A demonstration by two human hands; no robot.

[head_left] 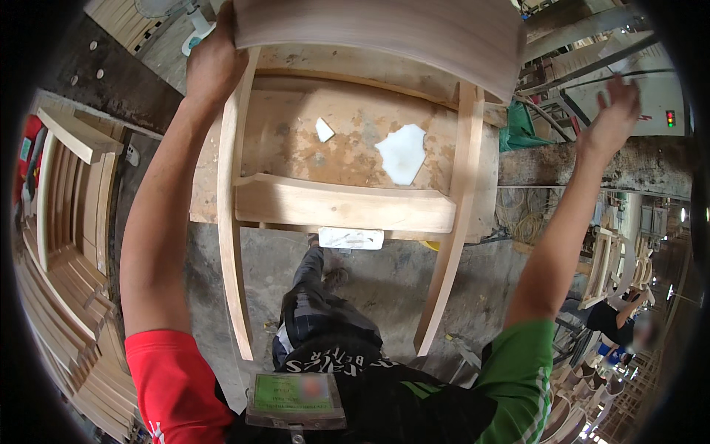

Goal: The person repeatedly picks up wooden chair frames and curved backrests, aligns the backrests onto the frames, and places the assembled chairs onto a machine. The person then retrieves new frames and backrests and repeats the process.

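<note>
A pale wooden chair frame [344, 203] lies over a workbench, two of its legs pointing back toward me. At its far end is a broad, curved brown board [377, 29], slightly blurred. My left hand [214, 68] grips the frame's far left corner, fingers closed at the board's edge. Off to the right, my right hand [615, 111] is raised in the air away from the frame. Its fingers look spread, though motion smears them, and I see nothing held in them.
Two white foam pieces [403, 154] lie on the stained bench top [296, 159]. A small white block [351, 238] sits at its near edge. Stacked wooden frames [78, 244] stand at left. Dark beams [592, 163] flank the bench. Another person [614, 318] works far right.
</note>
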